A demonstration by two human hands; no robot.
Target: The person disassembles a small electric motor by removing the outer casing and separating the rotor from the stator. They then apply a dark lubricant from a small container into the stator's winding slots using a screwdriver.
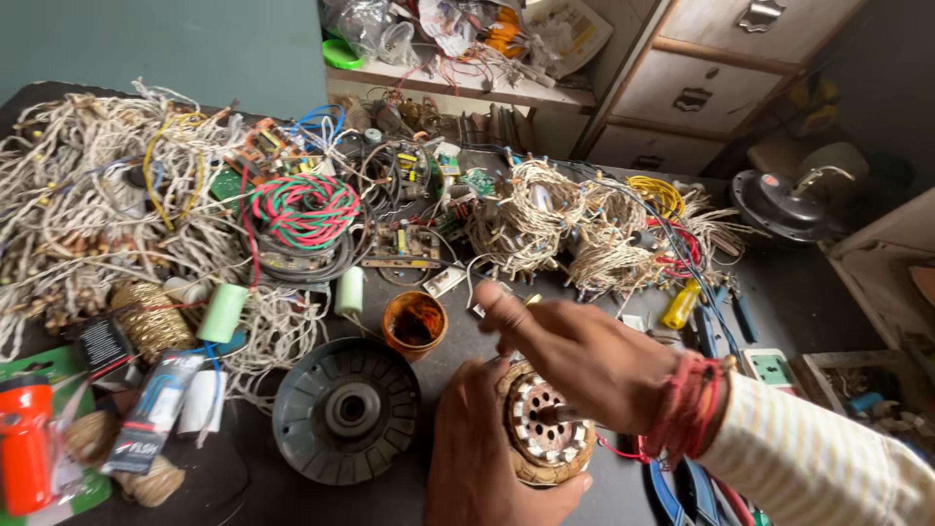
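Note:
My left hand (482, 458) grips a round motor stator (545, 433) with copper windings and a metal core, held at the lower middle of the view. My right hand (575, 356) reaches in from the right over the stator's top, fingers curled around a thin tool whose tip is mostly hidden; a red thread band circles that wrist. Just left of the stator lies a dark grey round motor cover (346, 409). A small orange cup (415, 324) with dark paste stands behind the hands.
Heaps of tangled white cord (78, 195), a red-green wire coil (305, 209), circuit boards and more bundles (575, 229) crowd the dark table. An orange torch (24, 443) and packets lie at left. Wooden drawers (701, 88) and a fan motor (784, 205) stand at right.

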